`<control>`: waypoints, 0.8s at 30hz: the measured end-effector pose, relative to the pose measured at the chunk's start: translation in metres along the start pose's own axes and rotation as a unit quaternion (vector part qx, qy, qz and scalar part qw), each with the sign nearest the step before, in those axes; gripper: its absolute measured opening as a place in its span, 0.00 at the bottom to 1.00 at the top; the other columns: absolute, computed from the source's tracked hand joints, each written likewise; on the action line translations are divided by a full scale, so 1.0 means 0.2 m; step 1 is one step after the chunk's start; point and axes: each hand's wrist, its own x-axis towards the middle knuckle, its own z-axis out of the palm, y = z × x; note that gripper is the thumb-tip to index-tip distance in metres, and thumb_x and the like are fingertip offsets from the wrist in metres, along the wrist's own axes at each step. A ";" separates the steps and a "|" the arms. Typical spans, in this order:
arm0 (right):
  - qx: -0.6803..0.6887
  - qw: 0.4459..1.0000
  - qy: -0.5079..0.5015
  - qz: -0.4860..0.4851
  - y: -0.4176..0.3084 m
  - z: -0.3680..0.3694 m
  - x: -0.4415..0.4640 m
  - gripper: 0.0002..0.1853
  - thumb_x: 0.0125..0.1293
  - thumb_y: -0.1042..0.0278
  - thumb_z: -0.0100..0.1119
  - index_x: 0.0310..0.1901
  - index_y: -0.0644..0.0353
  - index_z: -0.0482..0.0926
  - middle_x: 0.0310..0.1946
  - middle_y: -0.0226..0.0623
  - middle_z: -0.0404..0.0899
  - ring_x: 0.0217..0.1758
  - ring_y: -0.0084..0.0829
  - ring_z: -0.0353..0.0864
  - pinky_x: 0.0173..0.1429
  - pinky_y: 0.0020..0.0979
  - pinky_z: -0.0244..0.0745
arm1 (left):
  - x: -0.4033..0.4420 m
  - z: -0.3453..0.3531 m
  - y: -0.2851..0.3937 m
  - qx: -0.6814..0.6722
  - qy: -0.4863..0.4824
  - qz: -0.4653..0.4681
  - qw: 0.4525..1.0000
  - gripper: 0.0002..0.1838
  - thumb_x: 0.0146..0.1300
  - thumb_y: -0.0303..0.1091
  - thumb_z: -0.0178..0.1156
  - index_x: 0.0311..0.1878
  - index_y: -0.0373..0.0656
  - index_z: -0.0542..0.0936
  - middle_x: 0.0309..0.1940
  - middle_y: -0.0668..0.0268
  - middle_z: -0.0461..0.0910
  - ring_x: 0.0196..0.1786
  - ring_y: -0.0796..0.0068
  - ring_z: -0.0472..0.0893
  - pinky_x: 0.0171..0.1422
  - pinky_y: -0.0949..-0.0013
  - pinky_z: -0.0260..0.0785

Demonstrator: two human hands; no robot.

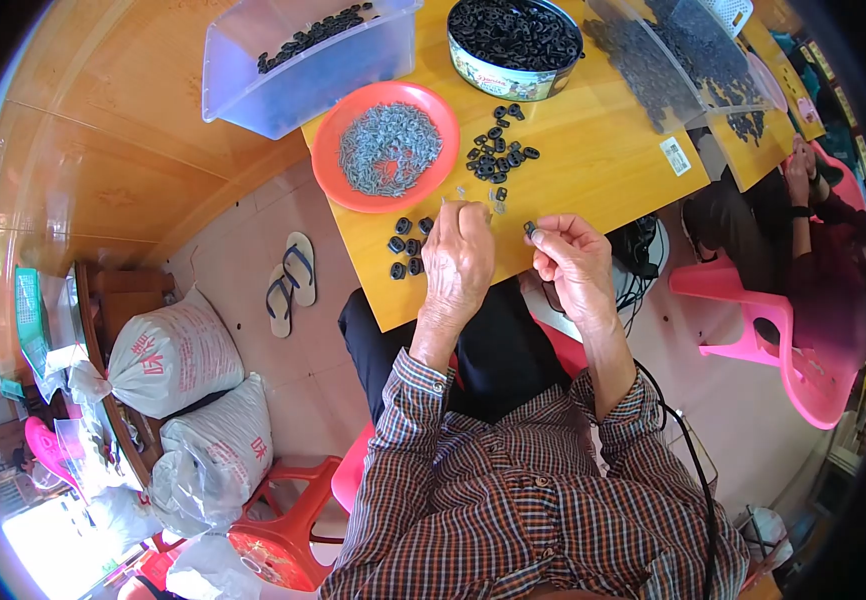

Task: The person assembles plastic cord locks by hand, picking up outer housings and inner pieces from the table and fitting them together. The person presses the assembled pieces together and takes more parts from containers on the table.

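My right hand [577, 262] pinches a small black plastic piece [530, 228] between thumb and forefinger, just over the table's front edge. Fingers closed together, my left hand [460, 255] is above the table to the left; what its fingertips hold, if anything, is too small to tell. Beside it lies a group of black plastic pieces [398, 244], partly hidden by the hand. Farther back is a loose pile of similar black pieces [499, 155], with a few tiny clear bits [498, 208] in front. An orange-red plate [328, 170] holds many small grey parts [393, 150].
On the yellow table [593, 165] stand a clear plastic bin [313, 85], a round tin [513, 82] full of black pieces and another clear bin [643, 70]. A person's hands [801, 170] are at the right, near a pink chair [753, 310]. Sacks [178, 350] and slippers [293, 280] are left.
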 end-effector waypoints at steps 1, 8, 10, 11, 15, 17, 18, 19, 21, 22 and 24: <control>0.000 1.000 0.013 0.002 0.00 0.01 0.00 0.06 0.62 0.76 0.61 0.41 0.65 0.79 0.32 0.36 0.81 0.23 0.16 0.74 0.25 0.16 0.66 | -0.01 -0.01 0.01 -0.047 0.002 -0.040 0.998 0.07 0.56 0.19 0.57 0.38 0.36 0.74 0.34 0.57 0.75 0.34 0.58 0.79 0.36 0.63 0.73; -0.068 0.998 -0.012 0.010 0.01 0.02 -0.02 0.08 0.63 0.73 0.62 0.42 0.66 0.80 0.29 0.31 0.80 0.24 0.16 0.76 0.26 0.16 0.66 | -0.05 -0.05 0.03 -0.510 -0.003 -0.324 0.797 0.10 0.63 0.20 0.58 0.47 0.34 0.75 0.35 0.62 0.80 0.32 0.77 0.81 0.39 0.74 0.76; -0.072 0.997 -0.013 0.017 0.02 0.03 -0.02 0.08 0.63 0.72 0.62 0.41 0.65 0.80 0.28 0.30 0.80 0.24 0.16 0.75 0.26 0.16 0.66 | -0.06 -0.05 0.02 -0.544 -0.008 -0.331 0.771 0.10 0.62 0.18 0.58 0.47 0.34 0.76 0.36 0.63 0.80 0.33 0.77 0.81 0.40 0.73 0.77; -0.075 0.997 -0.014 0.023 0.02 0.04 -0.03 0.07 0.64 0.71 0.62 0.40 0.65 0.80 0.28 0.30 0.79 0.24 0.16 0.75 0.26 0.16 0.66 | -0.07 -0.05 0.01 -0.577 -0.012 -0.337 0.744 0.11 0.62 0.17 0.57 0.47 0.33 0.76 0.37 0.63 0.80 0.34 0.77 0.82 0.41 0.73 0.78; -0.072 0.997 -0.019 0.032 0.03 0.06 -0.04 0.07 0.64 0.70 0.63 0.39 0.64 0.79 0.27 0.29 0.79 0.24 0.16 0.75 0.27 0.16 0.66 | -0.11 -0.03 0.00 -0.606 -0.007 -0.349 0.715 0.12 0.61 0.16 0.58 0.48 0.34 0.76 0.37 0.60 0.81 0.34 0.71 0.83 0.41 0.70 0.78; -0.058 0.998 -0.032 0.010 0.03 0.06 -0.04 0.07 0.64 0.70 0.63 0.40 0.64 0.79 0.26 0.28 0.78 0.24 0.16 0.74 0.27 0.17 0.67 | -0.12 -0.03 -0.01 -0.628 -0.003 -0.344 0.698 0.11 0.61 0.16 0.58 0.47 0.34 0.76 0.37 0.61 0.81 0.37 0.72 0.83 0.43 0.70 0.80; -0.057 0.998 -0.033 0.011 0.04 0.06 -0.04 0.07 0.64 0.70 0.63 0.40 0.64 0.79 0.26 0.28 0.78 0.24 0.16 0.74 0.27 0.17 0.67 | -0.12 -0.03 -0.01 -0.627 -0.002 -0.344 0.698 0.11 0.61 0.16 0.58 0.47 0.34 0.76 0.37 0.61 0.81 0.37 0.72 0.83 0.43 0.70 0.80; -0.076 0.997 -0.034 -0.002 0.04 0.07 -0.04 0.07 0.64 0.70 0.63 0.40 0.64 0.79 0.26 0.29 0.78 0.24 0.16 0.74 0.27 0.17 0.67 | -0.12 -0.03 -0.01 -0.631 0.003 -0.339 0.698 0.11 0.60 0.16 0.58 0.47 0.34 0.76 0.37 0.61 0.81 0.37 0.72 0.83 0.43 0.70 0.80; -0.094 0.995 -0.035 -0.013 0.04 0.07 -0.04 0.07 0.64 0.70 0.63 0.39 0.64 0.79 0.25 0.29 0.78 0.24 0.16 0.74 0.27 0.17 0.67 | -0.13 -0.02 -0.01 -0.634 0.008 -0.335 0.697 0.12 0.60 0.15 0.58 0.47 0.34 0.76 0.37 0.60 0.81 0.37 0.72 0.83 0.43 0.69 0.80; -0.080 0.996 -0.036 -0.019 0.04 0.08 -0.04 0.07 0.64 0.70 0.63 0.39 0.64 0.79 0.25 0.29 0.77 0.24 0.16 0.73 0.27 0.17 0.67 | -0.13 -0.02 -0.01 -0.632 0.009 -0.333 0.700 0.12 0.60 0.15 0.58 0.47 0.34 0.76 0.37 0.60 0.81 0.37 0.72 0.83 0.43 0.69 0.80; -0.067 0.997 -0.038 -0.024 0.04 0.07 -0.04 0.07 0.64 0.70 0.63 0.39 0.64 0.79 0.24 0.28 0.77 0.23 0.16 0.73 0.27 0.17 0.67 | -0.13 -0.02 -0.01 -0.629 0.010 -0.331 0.703 0.12 0.60 0.15 0.58 0.47 0.34 0.76 0.37 0.60 0.80 0.36 0.71 0.83 0.43 0.69 0.80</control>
